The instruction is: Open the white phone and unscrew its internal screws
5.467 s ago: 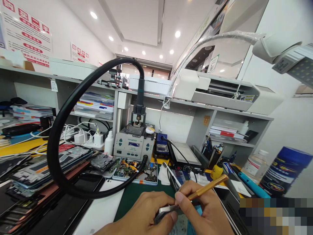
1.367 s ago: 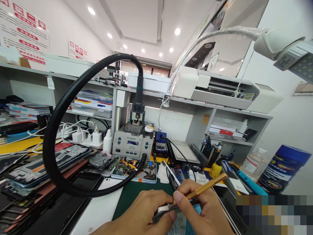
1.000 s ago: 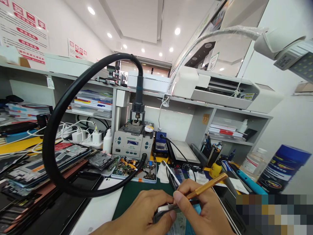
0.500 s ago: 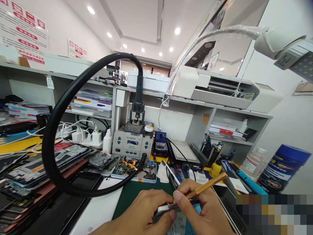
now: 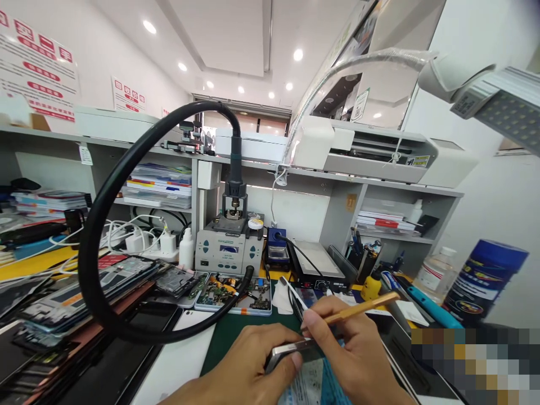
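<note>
My left hand [image 5: 242,360] is closed around a phone [image 5: 284,349] with a rounded silver edge, thumb on the near side and fingers over the far side. The phone is tilted, and much of it is hidden by both hands. My right hand [image 5: 356,351] pinches a slim gold-handled tool [image 5: 371,305] like a pen, its back end pointing up to the right. The tool's tip is down at the phone's right-hand end, hidden by the fingers, so its kind does not show. Below the hands lies a blue and white printed sheet [image 5: 310,382] on the green mat [image 5: 221,337].
A hot-air station [image 5: 228,253] stands behind, its thick black hose [image 5: 90,247] looping over the left. A tray of circuit boards [image 5: 234,292] sits before it. Stacked phone parts [image 5: 84,292] fill the left. At right are a heating plate [image 5: 318,264], a clear bottle [image 5: 434,270] and a blue can [image 5: 485,281].
The view has shifted slightly. The phone's silver edge shows more now, and my right hand with the tool has moved a little to the right along it.
</note>
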`<state>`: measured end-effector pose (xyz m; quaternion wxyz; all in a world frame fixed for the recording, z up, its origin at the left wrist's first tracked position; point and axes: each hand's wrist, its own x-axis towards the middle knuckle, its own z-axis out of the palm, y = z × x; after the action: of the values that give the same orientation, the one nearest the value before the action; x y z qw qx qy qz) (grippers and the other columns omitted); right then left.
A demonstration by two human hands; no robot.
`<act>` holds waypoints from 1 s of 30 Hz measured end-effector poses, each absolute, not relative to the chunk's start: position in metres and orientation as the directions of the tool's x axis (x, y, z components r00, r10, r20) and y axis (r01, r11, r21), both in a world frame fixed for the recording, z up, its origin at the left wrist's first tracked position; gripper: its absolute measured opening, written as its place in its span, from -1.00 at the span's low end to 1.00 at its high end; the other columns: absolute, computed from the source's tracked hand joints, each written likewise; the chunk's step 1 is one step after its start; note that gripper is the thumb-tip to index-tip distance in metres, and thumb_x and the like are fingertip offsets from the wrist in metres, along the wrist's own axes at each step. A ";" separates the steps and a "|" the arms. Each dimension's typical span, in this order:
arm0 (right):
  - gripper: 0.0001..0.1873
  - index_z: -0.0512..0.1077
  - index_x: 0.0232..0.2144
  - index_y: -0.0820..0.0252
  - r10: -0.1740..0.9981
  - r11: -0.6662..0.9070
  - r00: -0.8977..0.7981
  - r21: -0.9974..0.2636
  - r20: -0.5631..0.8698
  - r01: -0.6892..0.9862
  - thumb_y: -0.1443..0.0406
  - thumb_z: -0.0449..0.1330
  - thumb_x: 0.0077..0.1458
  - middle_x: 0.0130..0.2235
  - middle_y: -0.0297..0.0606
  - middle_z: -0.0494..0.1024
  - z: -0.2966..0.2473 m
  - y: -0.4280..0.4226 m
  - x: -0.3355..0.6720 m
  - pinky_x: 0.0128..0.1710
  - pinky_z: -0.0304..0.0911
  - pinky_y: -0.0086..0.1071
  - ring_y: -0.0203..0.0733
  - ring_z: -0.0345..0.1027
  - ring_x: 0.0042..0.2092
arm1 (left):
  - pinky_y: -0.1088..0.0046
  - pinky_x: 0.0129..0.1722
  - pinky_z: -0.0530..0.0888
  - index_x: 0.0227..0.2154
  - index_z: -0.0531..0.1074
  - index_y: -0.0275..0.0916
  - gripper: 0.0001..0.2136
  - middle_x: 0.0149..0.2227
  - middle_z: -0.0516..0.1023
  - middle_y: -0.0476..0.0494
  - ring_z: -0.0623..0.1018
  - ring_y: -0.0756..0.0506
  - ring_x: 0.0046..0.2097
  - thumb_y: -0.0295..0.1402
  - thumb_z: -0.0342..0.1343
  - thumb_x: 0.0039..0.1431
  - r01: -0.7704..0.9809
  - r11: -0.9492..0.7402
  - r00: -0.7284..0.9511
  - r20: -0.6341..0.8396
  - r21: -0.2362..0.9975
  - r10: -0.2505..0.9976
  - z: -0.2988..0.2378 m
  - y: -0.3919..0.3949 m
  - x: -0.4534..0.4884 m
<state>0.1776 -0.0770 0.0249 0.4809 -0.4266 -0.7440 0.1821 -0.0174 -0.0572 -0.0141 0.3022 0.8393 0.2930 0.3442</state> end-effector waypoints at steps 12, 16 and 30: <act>-0.72 0.42 -0.44 0.14 0.789 0.608 -0.288 -0.623 0.543 0.493 0.21 0.13 0.33 -0.48 -0.37 0.46 0.029 -0.080 0.175 -0.38 0.26 -0.38 -0.24 0.35 -0.42 | 0.37 -0.12 0.53 -0.12 0.61 -0.30 -0.63 -0.27 0.66 -0.20 0.61 -0.15 -0.26 -0.19 -0.03 0.39 0.285 -0.615 0.595 0.368 0.735 0.715 0.006 -0.066 -0.016; -0.76 0.42 -0.43 0.15 0.780 0.621 -0.306 -0.612 0.546 0.490 0.23 0.14 0.30 -0.45 -0.35 0.48 0.030 -0.082 0.176 -0.36 0.28 -0.37 -0.23 0.37 -0.40 | 0.38 -0.12 0.53 -0.12 0.61 -0.29 -0.65 -0.26 0.67 -0.19 0.62 -0.15 -0.24 -0.19 -0.02 0.39 0.268 -0.617 0.599 0.374 0.739 0.708 0.004 -0.064 -0.015; -0.79 0.49 -0.35 0.17 0.723 0.690 -0.386 -0.593 0.572 0.414 0.29 0.13 0.34 -0.34 -0.27 0.55 0.033 -0.078 0.182 -0.20 0.35 -0.31 -0.18 0.45 -0.29 | 0.41 -0.09 0.51 -0.09 0.61 -0.21 -0.64 -0.26 0.65 -0.13 0.57 -0.13 -0.24 -0.14 -0.03 0.40 0.274 -0.572 0.571 0.348 0.773 0.744 0.001 -0.063 -0.018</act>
<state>0.1815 -0.0778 0.0328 0.4296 -0.3500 -0.8128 0.1798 -0.0176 -0.0629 0.0006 0.3421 0.8175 0.3114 0.3431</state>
